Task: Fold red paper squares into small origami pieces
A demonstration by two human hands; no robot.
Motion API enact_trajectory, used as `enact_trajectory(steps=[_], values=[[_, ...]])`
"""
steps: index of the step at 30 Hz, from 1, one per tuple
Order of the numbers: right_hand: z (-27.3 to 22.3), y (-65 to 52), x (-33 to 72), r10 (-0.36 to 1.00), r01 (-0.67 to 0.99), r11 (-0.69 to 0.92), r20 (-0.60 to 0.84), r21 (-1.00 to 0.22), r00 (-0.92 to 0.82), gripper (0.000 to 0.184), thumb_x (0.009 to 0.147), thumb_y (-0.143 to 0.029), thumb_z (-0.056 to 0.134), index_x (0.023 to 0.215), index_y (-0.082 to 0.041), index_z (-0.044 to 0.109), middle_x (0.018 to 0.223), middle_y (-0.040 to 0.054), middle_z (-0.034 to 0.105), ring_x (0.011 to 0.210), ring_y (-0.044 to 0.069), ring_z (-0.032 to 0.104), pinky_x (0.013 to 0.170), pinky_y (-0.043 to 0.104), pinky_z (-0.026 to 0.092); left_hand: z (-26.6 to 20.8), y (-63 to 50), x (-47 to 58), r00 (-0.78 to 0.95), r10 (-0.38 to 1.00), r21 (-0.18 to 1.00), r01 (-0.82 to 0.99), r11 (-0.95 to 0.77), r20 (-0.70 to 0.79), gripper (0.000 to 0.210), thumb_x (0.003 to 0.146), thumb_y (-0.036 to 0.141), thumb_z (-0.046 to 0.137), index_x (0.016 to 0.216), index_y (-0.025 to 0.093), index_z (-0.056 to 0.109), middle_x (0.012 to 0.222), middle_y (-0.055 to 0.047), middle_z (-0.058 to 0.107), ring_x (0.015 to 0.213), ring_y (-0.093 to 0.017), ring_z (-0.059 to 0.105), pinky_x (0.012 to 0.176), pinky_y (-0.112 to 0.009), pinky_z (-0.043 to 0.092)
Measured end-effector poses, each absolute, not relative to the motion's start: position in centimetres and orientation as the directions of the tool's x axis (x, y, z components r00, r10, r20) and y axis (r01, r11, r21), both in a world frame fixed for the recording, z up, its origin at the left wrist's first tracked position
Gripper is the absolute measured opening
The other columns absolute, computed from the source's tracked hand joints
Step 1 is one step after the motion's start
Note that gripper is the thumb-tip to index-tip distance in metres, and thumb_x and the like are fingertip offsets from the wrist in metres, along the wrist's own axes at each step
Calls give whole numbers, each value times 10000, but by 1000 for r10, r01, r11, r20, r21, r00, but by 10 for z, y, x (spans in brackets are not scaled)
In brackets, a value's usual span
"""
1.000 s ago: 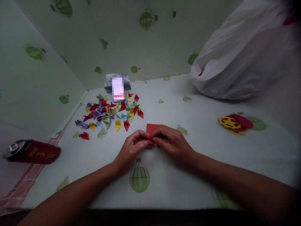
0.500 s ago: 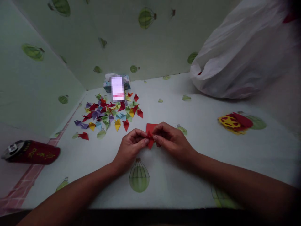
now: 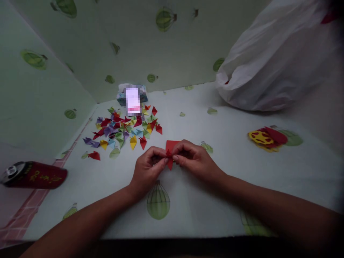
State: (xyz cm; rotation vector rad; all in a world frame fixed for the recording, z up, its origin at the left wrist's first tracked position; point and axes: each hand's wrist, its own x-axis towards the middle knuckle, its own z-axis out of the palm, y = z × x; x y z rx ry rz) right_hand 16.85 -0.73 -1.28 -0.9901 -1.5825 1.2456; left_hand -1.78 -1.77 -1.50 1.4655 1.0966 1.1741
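Between both hands is a small red folded paper crane [image 3: 170, 164], one pointed end aimed down toward me. My left hand [image 3: 150, 165] pinches its left side between thumb and fingertips. From the right, my right hand [image 3: 195, 157] pinches the other side the same way, covering part of it. Just behind the fingers lies a flat red paper square [image 3: 172, 144], partly hidden by my right hand. A pile of folded paper cranes [image 3: 120, 129] in many colours spreads over the table to the left and beyond my hands.
A lit phone [image 3: 132, 100], its screen blurred, leans on a tissue box [image 3: 145, 95] behind the pile. A red drink can [image 3: 37, 175] stands at the left edge. On the right are yellow and red cut-out pieces [image 3: 264, 139] and a large white plastic bag [image 3: 258, 79].
Both hands still pinch the red paper crane, with only slight finger shifts. The whole view has moved a little; the surrounding things stay in place.
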Motion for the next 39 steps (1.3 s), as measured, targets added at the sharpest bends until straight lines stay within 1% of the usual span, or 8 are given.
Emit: enact_trajectory(steps=[4,10,15,17,20,26,32,39], values=[[-14,-7,168,935,81,201,167,-976,-314,82,839,-254,649,805,-180,639,842,40,619,794,177,565,726,336,437,-16,-17,-18,163,965,965,127,-229,208,50,826,154,707,841,183,669,857,-13,697,813,-124,660,762,-235,545],[-13,-8,167,935,32,192,173,-981,-308,62,838,-228,647,797,-184,662,831,25,630,802,163,579,743,319,446,-15,-19,-19,194,949,937,200,-287,250,52,848,139,684,878,180,677,859,-9,692,790,-117,656,731,-227,541],[-11,-8,167,941,-49,40,54,-998,-334,79,824,-260,674,802,-185,666,776,3,624,710,136,552,689,296,450,-15,-18,-20,213,933,912,234,-336,289,74,858,117,672,894,181,684,871,-13,687,796,-121,658,724,-230,539],[-11,-8,166,939,-81,-20,9,-997,-344,93,817,-274,683,807,-184,665,779,4,633,709,134,553,691,295,452,-16,-18,-20,225,923,899,244,-364,312,89,857,101,666,889,182,684,874,-15,685,804,-123,656,729,-233,538],[-11,-9,166,937,-105,-54,-14,-993,-350,108,812,-286,690,799,-183,661,786,5,639,719,136,553,706,298,446,-17,-18,-20,233,914,888,248,-386,332,110,854,84,663,888,186,682,883,-15,685,813,-123,655,736,-235,536],[-10,-8,167,934,-113,-14,28,-994,-357,98,828,-262,663,767,-187,644,756,-8,611,745,141,547,739,304,428,-16,-19,-20,248,913,896,228,-380,324,118,851,75,662,876,189,681,876,-9,680,808,-118,653,732,-231,533],[-8,-8,168,933,-56,45,62,-997,-355,101,863,-246,622,779,-193,639,803,9,621,809,158,564,783,314,437,-16,-19,-20,258,921,911,222,-349,290,113,856,80,657,883,188,676,881,-13,681,810,-121,656,740,-242,536],[-8,-7,169,922,-20,72,74,-997,-379,125,888,-254,585,785,-191,615,808,16,603,813,164,555,781,313,433,-17,-19,-20,264,922,910,230,-344,282,108,856,86,653,876,190,674,869,-13,674,795,-124,648,720,-247,529]])
